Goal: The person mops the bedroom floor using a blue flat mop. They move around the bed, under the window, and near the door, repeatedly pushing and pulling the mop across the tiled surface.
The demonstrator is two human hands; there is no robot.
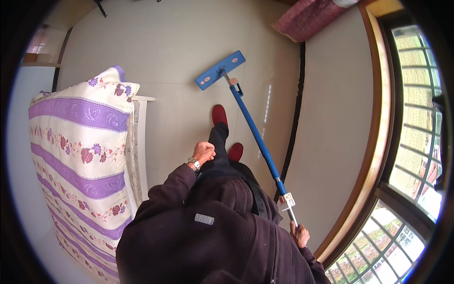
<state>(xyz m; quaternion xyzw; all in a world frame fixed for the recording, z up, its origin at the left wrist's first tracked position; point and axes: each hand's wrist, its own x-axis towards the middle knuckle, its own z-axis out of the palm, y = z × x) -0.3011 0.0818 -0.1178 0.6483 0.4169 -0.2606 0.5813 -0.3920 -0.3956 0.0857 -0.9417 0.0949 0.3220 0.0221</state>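
A flat mop (pixel 255 128) slants across the floor in front of me, its blue rectangular head (pixel 213 75) lying on the tiles. The blue pole runs back to a white clamp and a thinner silvery end. My right hand (pixel 300 235) is wrapped round that silvery end, low at my right side. My left hand (pixel 204 152) hangs in front of my thigh with its fingers curled in, and nothing shows in it. A metal watch sits on the left wrist.
A bed with a purple and cream flowered cover (pixel 80 161) stands close on my left, beside a white bed frame (pixel 142 142). On the right are a pale wall (pixel 331 137) and a barred window (pixel 416 113). A reddish curtain (pixel 307 21) hangs at the far right.
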